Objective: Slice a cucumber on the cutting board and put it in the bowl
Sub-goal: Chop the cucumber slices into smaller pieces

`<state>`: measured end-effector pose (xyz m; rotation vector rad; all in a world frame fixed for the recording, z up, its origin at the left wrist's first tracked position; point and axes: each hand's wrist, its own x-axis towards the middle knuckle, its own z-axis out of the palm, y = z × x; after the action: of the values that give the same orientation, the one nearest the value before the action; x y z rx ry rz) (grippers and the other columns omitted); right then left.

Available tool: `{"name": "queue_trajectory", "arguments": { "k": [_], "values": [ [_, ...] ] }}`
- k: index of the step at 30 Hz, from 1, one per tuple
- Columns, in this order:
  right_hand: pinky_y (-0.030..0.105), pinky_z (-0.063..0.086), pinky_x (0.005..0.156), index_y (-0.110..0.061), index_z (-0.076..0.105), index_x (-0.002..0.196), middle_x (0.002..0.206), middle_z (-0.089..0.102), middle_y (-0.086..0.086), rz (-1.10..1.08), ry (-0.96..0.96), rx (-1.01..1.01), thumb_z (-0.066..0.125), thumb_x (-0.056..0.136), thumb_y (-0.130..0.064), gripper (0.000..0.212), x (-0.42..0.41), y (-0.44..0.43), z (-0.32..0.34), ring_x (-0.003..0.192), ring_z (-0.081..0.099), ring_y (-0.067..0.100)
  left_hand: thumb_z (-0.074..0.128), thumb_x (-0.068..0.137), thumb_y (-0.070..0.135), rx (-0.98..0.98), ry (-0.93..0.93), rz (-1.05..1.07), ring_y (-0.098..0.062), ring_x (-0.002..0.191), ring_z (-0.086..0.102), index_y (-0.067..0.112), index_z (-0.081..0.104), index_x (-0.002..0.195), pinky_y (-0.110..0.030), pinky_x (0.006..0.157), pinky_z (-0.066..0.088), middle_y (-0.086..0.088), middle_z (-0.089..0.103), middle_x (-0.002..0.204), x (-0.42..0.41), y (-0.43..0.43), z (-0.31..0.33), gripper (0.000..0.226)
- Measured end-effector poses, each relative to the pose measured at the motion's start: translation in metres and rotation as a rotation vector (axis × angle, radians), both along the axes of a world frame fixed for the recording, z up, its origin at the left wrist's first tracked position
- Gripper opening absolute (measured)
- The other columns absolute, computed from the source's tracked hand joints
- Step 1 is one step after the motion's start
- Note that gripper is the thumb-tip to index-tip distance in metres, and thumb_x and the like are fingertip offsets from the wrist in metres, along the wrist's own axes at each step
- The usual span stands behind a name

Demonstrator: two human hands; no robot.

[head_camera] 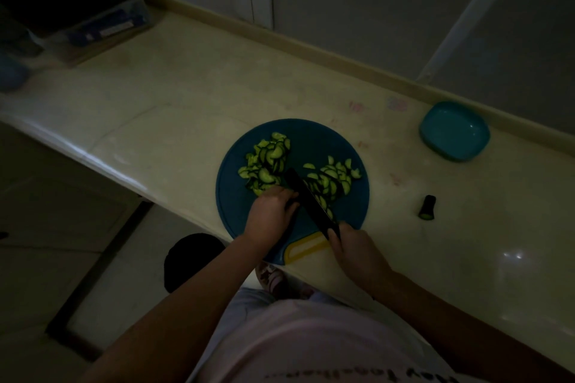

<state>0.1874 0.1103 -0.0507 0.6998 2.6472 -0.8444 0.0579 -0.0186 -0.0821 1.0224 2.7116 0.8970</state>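
Note:
A round blue cutting board (236, 196) with a yellow handle lies at the counter's front edge. Two heaps of thin cucumber slices lie on it, one on the left (267, 162) and one on the right (334, 179). My right hand (357, 249) grips the handle of a black knife (311, 202), whose blade lies between the heaps. My left hand (272, 211) is curled over the near end of the left heap, beside the blade; whether it holds a piece is hidden. A teal bowl (454, 130) stands empty at the right, apart from the board.
A cut cucumber end (427, 208) lies on the cream counter (155, 96) right of the board. A clear box with dark items (93, 28) stands at the far left. A raised ledge runs along the wall behind. The scene is dim.

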Motion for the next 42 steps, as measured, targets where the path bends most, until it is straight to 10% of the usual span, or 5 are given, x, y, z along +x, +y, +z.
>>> {"name": "queue_trajectory", "arguments": {
  "k": [42],
  "values": [
    [0.025, 0.028, 0.057, -0.007, 0.05, 0.089, 0.089, 0.063, 0.019, -0.017, 0.007, -0.037, 0.035, 0.099, -0.028, 0.027, 0.003, 0.003, 0.003, 0.075, 0.056, 0.023, 0.067, 0.082, 0.006, 0.004, -0.052, 0.031, -0.029, 0.08, 0.059, 0.001, 0.066, 0.096, -0.023, 0.065, 0.037, -0.015, 0.059, 0.088, 0.007, -0.005, 0.001, 0.015]
  ]
}}
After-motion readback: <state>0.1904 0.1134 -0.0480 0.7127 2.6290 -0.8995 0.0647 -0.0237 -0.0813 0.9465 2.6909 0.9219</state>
